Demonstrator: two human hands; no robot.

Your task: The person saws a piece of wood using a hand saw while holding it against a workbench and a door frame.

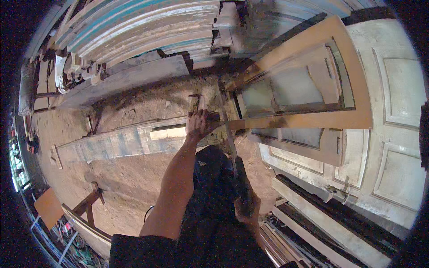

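Observation:
My right hand (249,206) is closed round the dark handle of a handsaw (229,136). The saw's long blade points away from me and passes just right of a wooden strip (167,133). My left hand (199,123) grips that pale strip near its right end, on top of a long, weathered plank bench (111,144). Just beyond my left hand's fingers lies a hammer (196,99) with a dark head. Whether the blade touches the wood is hard to make out.
A brown framed door panel (313,118) leans at the right, before white panelled doors (400,89). Stacked boards (147,27) fill the far side. Long timbers (330,219) lie at lower right. A small wooden stand (87,203) is at lower left on the dirt floor (127,183).

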